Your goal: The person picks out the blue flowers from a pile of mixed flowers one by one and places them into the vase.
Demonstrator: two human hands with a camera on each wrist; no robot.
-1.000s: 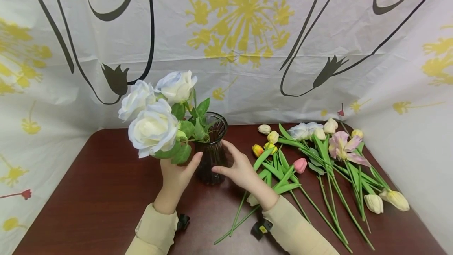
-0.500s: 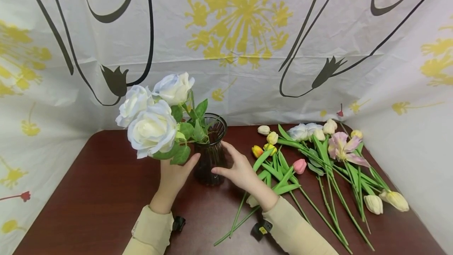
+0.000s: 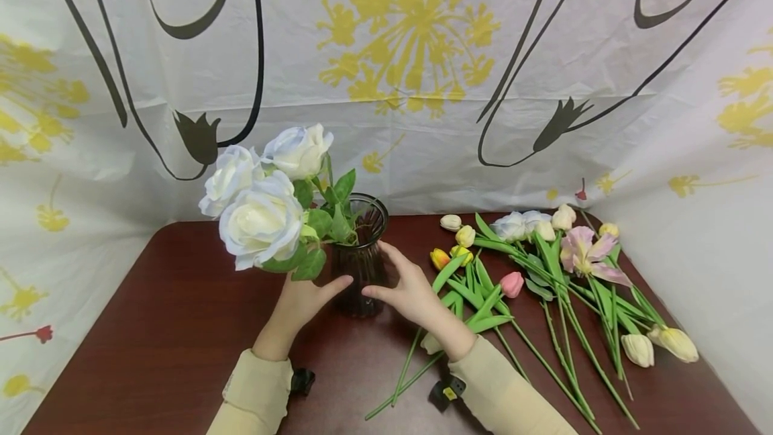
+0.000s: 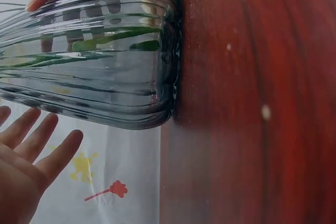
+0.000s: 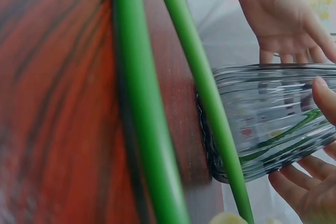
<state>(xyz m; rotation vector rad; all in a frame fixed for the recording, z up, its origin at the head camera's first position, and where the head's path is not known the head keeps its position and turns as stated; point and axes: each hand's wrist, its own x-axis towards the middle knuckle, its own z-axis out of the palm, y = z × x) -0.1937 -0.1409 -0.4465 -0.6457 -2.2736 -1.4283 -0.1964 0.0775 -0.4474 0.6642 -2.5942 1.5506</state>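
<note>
A dark, ribbed glass vase (image 3: pixel 357 280) stands upright on the table. Pale blue-white roses (image 3: pixel 260 220) with leaves lean left over its rim, and green stems (image 4: pixel 105 40) show through the glass. My right hand (image 3: pixel 417 287) holds the vase's right side, its thumb in front and fingers round behind. My left hand (image 3: pixel 300 304) is at the left side, fingers spread and straight; the left wrist view shows a gap between these fingers (image 4: pixel 60 153) and the glass. Leaves and blooms hide part of the left hand from above.
Loose tulips (image 3: pixel 512 282), more blue-white roses (image 3: pixel 510 225) and a pink lily (image 3: pixel 586 250) lie across the right of the dark red table (image 3: pixel 181 327). Several stems cross close beside the right forearm. A patterned white cloth (image 3: pixel 410 153) hangs behind.
My left hand has drawn back slightly left and lower, then its thumb has swung right in front of the vase. The right hand and the flowers stay nearly still.
</note>
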